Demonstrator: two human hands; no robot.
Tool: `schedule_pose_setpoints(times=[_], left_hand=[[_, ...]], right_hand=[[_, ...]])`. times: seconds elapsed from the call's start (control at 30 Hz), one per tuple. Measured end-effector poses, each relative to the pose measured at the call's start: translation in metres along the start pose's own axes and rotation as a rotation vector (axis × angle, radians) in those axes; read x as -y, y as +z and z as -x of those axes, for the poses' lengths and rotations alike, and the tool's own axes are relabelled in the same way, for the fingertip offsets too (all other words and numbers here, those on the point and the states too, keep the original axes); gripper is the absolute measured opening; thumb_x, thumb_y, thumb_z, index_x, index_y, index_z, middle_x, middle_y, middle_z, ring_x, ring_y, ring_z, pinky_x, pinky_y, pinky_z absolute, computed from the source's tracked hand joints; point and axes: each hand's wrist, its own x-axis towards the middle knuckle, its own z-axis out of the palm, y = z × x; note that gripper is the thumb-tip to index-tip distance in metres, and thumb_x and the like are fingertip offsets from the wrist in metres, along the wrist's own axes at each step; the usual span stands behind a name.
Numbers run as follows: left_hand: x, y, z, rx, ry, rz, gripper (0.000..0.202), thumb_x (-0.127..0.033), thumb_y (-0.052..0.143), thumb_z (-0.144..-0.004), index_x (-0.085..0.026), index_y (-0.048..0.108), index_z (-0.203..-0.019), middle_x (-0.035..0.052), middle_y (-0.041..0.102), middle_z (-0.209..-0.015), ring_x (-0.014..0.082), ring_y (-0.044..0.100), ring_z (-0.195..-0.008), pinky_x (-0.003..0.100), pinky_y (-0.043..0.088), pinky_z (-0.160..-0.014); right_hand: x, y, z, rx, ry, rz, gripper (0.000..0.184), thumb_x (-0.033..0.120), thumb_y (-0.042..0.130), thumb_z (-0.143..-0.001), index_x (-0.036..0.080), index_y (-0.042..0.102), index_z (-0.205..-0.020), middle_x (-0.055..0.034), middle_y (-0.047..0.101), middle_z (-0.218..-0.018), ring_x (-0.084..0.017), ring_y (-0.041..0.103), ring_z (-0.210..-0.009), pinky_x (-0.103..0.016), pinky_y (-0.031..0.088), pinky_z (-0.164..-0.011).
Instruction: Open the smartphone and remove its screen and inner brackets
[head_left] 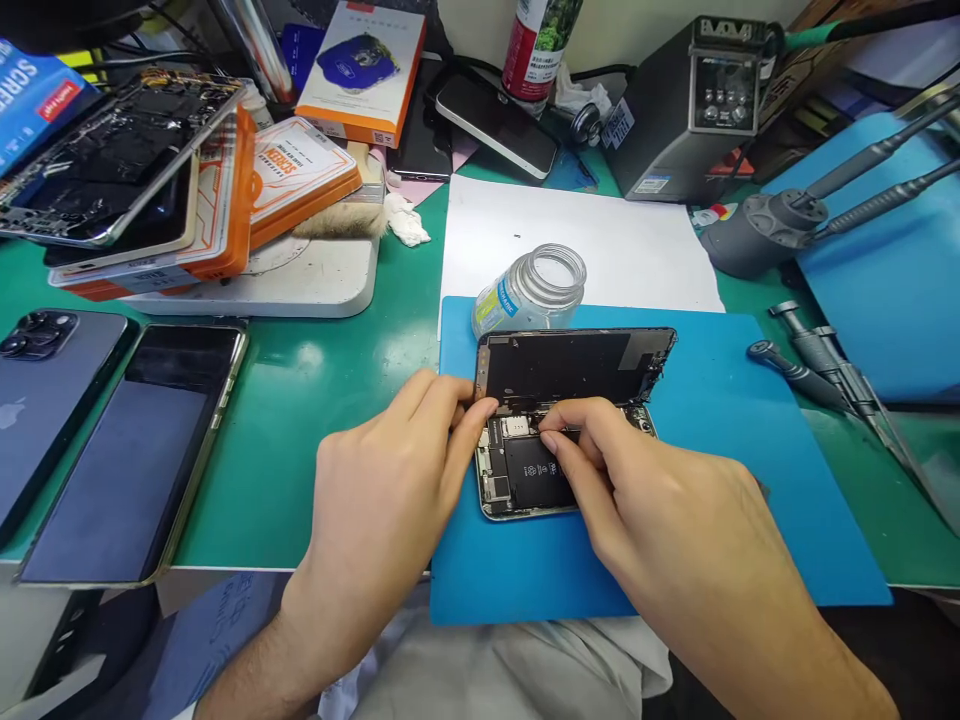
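Note:
An opened phone [536, 478] lies on a blue mat [750, 520], its battery and inner parts exposed. Its screen panel [574, 362] stands tilted up along the far side, back toward me, leaning near a clear glass jar [529, 290]. At the left end of the phone, my left hand [386, 480] is closed, thumb and fingers gripping the corner where panel and body meet. My right hand [660, 500] reaches over the phone's right half. Its thumb and index finger are pinched above the battery's upper edge; whatever lies between them is too small to make out.
Stacked phone parts and orange boxes [307, 165] rise at the back left. Two phones, one dark-screened [142, 440], lie at left. White paper [600, 240] is behind the mat. A grey device [686, 110], a grey holder [765, 230] and hand tools [817, 360] stand or lie on the right.

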Motion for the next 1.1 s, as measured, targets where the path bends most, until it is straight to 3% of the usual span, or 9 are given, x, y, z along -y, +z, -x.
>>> schedule_pose_setpoints(times=[0.37, 0.6, 0.73, 0.8, 0.87, 0.93, 1.03, 1.1], left_hand=[[0.000, -0.001, -0.001, 0.013, -0.004, -0.010, 0.021, -0.034, 0.061, -0.124, -0.024, 0.073, -0.110, -0.0044, 0.082, -0.096, 0.0156, 0.071, -0.068, 0.033, 0.038, -0.055], [-0.001, -0.003, -0.001, 0.021, -0.002, -0.010, 0.019, -0.032, 0.062, -0.123, -0.023, 0.074, -0.111, -0.0033, 0.084, -0.099, 0.0154, 0.071, -0.067, 0.033, 0.040, -0.055], [-0.001, -0.002, -0.001, 0.013, 0.008, -0.031, 0.019, -0.031, 0.062, -0.123, -0.023, 0.073, -0.110, -0.0030, 0.085, -0.098, 0.0153, 0.071, -0.065, 0.034, 0.040, -0.053], [0.000, -0.002, -0.001, 0.007, 0.010, -0.030, 0.020, -0.031, 0.062, -0.123, -0.023, 0.073, -0.109, -0.0030, 0.084, -0.098, 0.0150, 0.071, -0.065, 0.034, 0.040, -0.053], [0.000, -0.002, -0.001, 0.009, 0.006, -0.022, 0.020, -0.032, 0.062, -0.123, -0.023, 0.074, -0.110, -0.0031, 0.085, -0.098, 0.0147, 0.071, -0.064, 0.034, 0.041, -0.053], [0.000, -0.001, 0.000, 0.018, 0.003, -0.019, 0.021, -0.033, 0.061, -0.124, -0.023, 0.074, -0.110, -0.0034, 0.085, -0.098, 0.0150, 0.071, -0.063, 0.035, 0.040, -0.053], [0.000, -0.001, 0.001, 0.019, 0.009, -0.029, 0.025, -0.035, 0.056, -0.126, -0.024, 0.074, -0.111, -0.0036, 0.084, -0.097, 0.0153, 0.070, -0.062, 0.036, 0.040, -0.052], [-0.001, 0.000, 0.003, 0.010, -0.001, -0.030, 0.024, -0.036, 0.054, -0.127, -0.025, 0.072, -0.114, -0.0045, 0.084, -0.097, 0.0148, 0.068, -0.061, 0.035, 0.039, -0.053]], right_hand=[[-0.001, -0.004, -0.005, 0.000, -0.031, 0.044, 0.033, 0.022, 0.046, -0.122, 0.020, 0.075, -0.106, 0.0030, 0.072, -0.068, -0.018, 0.059, -0.045, -0.036, 0.033, -0.046], [0.000, -0.002, -0.007, 0.059, -0.016, 0.035, 0.024, 0.015, 0.049, -0.114, 0.021, 0.068, -0.102, 0.0011, 0.069, -0.064, -0.018, 0.060, -0.046, -0.035, 0.025, -0.047], [0.000, -0.001, -0.007, 0.087, 0.009, -0.001, 0.023, 0.019, 0.048, -0.117, 0.023, 0.066, -0.104, 0.0029, 0.067, -0.062, -0.017, 0.062, -0.048, -0.034, 0.023, -0.046], [-0.003, -0.004, -0.003, 0.084, 0.010, -0.035, 0.023, 0.023, 0.047, -0.121, 0.024, 0.065, -0.107, 0.0051, 0.067, -0.063, -0.016, 0.063, -0.048, -0.033, 0.027, -0.044], [-0.009, -0.010, 0.004, 0.040, 0.075, -0.083, 0.020, 0.029, 0.049, -0.125, 0.024, 0.067, -0.121, 0.0066, 0.072, -0.071, -0.013, 0.066, -0.050, -0.029, 0.036, -0.046], [-0.017, -0.018, 0.014, -0.068, 0.252, -0.111, 0.020, 0.037, 0.057, -0.124, 0.026, 0.070, -0.135, 0.0067, 0.076, -0.080, -0.009, 0.067, -0.054, -0.024, 0.044, -0.051], [-0.027, -0.025, 0.026, -0.205, 0.517, -0.084, 0.023, 0.048, 0.071, -0.117, 0.029, 0.075, -0.129, 0.0051, 0.072, -0.081, -0.009, 0.066, -0.061, -0.020, 0.046, -0.054], [-0.029, -0.025, 0.028, -0.193, 0.571, -0.076, 0.025, 0.052, 0.074, -0.114, 0.028, 0.073, -0.121, 0.0048, 0.071, -0.078, -0.011, 0.066, -0.061, -0.021, 0.047, -0.053]])
